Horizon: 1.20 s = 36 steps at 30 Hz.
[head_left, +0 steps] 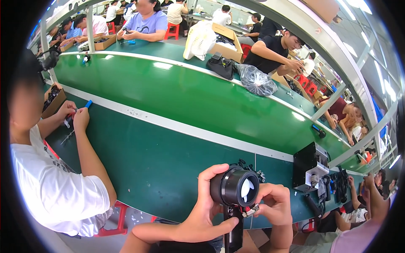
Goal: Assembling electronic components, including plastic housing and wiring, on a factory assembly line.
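Note:
My left hand (204, 215) is wrapped round a black handheld fan (225, 185), its round barrel tilted up and white blades (246, 189) showing in the open end. The fan's straight black handle (233, 236) points down toward the lower edge. Thumb and fingers of my right hand (276, 204) pinch a small shiny metal part (251, 211) just under the barrel's rim, close against the handle. Whether that part touches the fan I cannot tell. Behind the fan, a small heap of dark and metal parts (253, 168) lies on the dark green table (168, 177).
A black box-shaped machine (310, 168) with a metal block and cables (335, 185) stands at the right. Beyond the white rail runs a bright green conveyor belt (185, 99). A co-worker in white (67, 189) sits at the left, hands over the table. Others sit across the belt.

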Tool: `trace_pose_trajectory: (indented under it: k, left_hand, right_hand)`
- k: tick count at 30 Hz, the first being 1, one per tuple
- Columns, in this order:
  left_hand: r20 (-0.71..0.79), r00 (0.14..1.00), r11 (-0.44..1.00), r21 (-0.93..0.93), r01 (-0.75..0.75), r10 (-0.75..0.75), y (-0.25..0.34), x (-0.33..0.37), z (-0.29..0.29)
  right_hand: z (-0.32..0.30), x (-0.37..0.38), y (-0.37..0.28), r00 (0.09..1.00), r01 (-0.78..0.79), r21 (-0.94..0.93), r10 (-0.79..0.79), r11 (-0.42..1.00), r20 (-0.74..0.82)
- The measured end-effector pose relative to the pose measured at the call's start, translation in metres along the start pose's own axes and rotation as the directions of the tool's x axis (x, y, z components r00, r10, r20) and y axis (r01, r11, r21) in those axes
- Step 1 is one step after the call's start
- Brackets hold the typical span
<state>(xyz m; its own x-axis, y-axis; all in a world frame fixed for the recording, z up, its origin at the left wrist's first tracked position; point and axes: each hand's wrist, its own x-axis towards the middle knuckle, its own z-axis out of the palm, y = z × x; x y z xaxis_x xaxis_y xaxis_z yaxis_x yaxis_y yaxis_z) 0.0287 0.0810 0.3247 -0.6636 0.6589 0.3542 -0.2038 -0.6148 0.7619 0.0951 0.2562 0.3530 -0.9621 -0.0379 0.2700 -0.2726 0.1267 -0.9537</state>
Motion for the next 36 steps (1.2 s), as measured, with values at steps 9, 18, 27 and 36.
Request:
trace_pose_trajectory:
  k: [9,18,27,36]
  left_hand:
    - [-0.091,0.984,0.972,0.192,-0.132,0.152,-0.015,0.002,-0.005]
    - [-0.146,0.965,0.966,0.172,-0.192,0.218,-0.022,0.003,-0.005]
    - [-0.083,0.996,0.999,0.008,-0.043,0.043,-0.014,0.000,-0.011]
    - [-0.138,0.972,0.929,-0.346,0.130,-0.188,-0.011,0.002,-0.008]
  right_hand:
    - [-0.001,0.001,-0.008,0.986,-0.036,-0.007,0.037,0.999,0.165]
    - [0.003,0.001,-0.021,0.984,-0.114,-0.165,0.135,0.980,0.116]
    - [0.002,0.005,-0.035,0.952,0.049,-0.332,0.057,0.942,0.301]
    - [-0.001,0.004,-0.024,0.965,0.067,-0.213,-0.009,0.975,0.264]
